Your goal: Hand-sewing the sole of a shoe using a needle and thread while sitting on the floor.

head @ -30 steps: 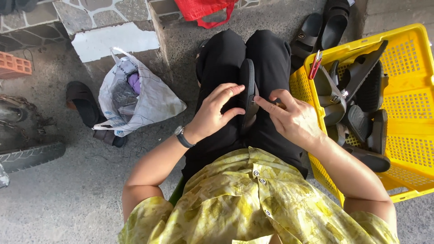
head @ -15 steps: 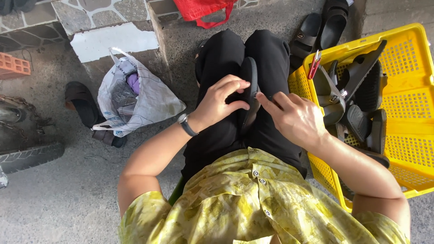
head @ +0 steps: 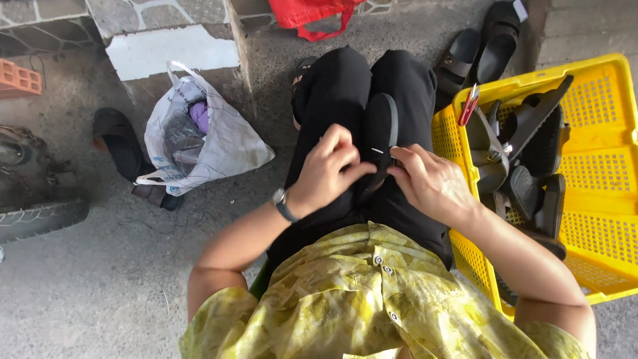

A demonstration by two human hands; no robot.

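Note:
A black sandal [head: 380, 129] lies lengthwise on my lap, across my black trousers. My left hand [head: 327, 170] grips the sandal's near end, fingers curled over its left edge. My right hand [head: 430, 181] meets it from the right, fingertips pinched at the sandal's edge around something thin that I cannot make out. A watch sits on my left wrist.
A yellow plastic crate [head: 598, 153] with several black sandals and a red-handled tool [head: 468, 105] stands at my right. A white plastic bag [head: 199, 136] and a dark shoe [head: 123, 146] lie to the left. More sandals [head: 478, 50] and a red bag [head: 312, 12] lie ahead. An orange brick [head: 18, 78] sits at the far left.
My left hand has slid from over the sandal to its near end. My right hand has moved in, and its fingertips now pinch at the sandal's edge.

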